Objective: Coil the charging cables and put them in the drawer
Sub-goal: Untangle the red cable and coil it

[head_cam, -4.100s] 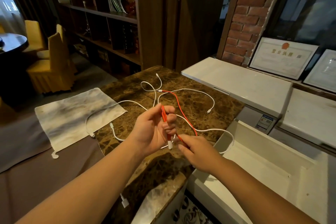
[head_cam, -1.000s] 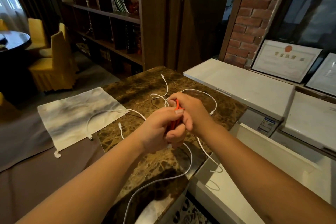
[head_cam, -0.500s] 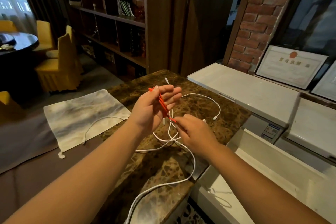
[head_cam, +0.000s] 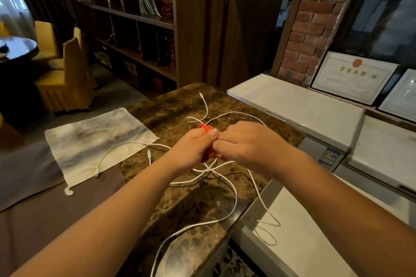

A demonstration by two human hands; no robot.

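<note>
Red cable (head_cam: 206, 129): bunched into a tight coil of several loops, held up above the desk (head_cam: 171, 105), top loops showing, rest hidden. White cables (head_cam: 221, 189): uncoiled, tangled loose strands on the desk, crossing each other just below the red coil; one plug end points to the far edge, one strand trails into the open white drawer (head_cam: 299, 252) at right.

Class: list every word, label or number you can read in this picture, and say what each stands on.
None can be read for certain.
Framed white certificate with red seal: one line of gold characters, too blurred to read.
Small blue and white sticker on the white chest cabinet: print too small.
Second framed document: blurred.
</note>
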